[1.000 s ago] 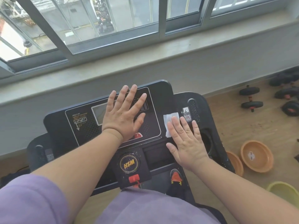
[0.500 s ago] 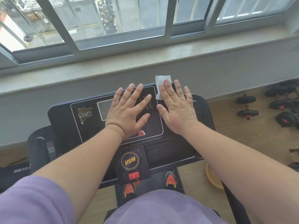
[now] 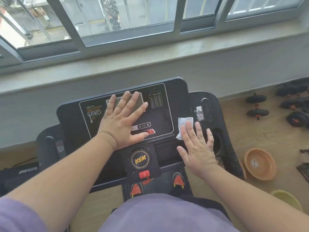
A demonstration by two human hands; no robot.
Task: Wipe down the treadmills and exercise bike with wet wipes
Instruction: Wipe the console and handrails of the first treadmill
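A black treadmill console [image 3: 178, 91] with a grey display and an HSM badge fills the middle of the view, under a window. My left hand [image 3: 122, 122] lies flat with spread fingers on the display panel. My right hand [image 3: 198, 147] presses a white wet wipe [image 3: 184, 124] flat onto the console's right side, beside the panel's right edge and just left of a cup recess. Most of the wipe is hidden under my fingers; its upper part sticks out.
A grey window sill [image 3: 150, 64] runs behind the console. On the wooden floor to the right lie black dumbbells [image 3: 257, 106], an orange bowl [image 3: 260, 164] and a yellow-green bowl [image 3: 287, 200]. A red safety key [image 3: 144, 174] sits below the badge.
My right hand has drawn the wipe from the console's top edge down and right to beside the cup recess. My left hand has shifted slightly left on the panel.
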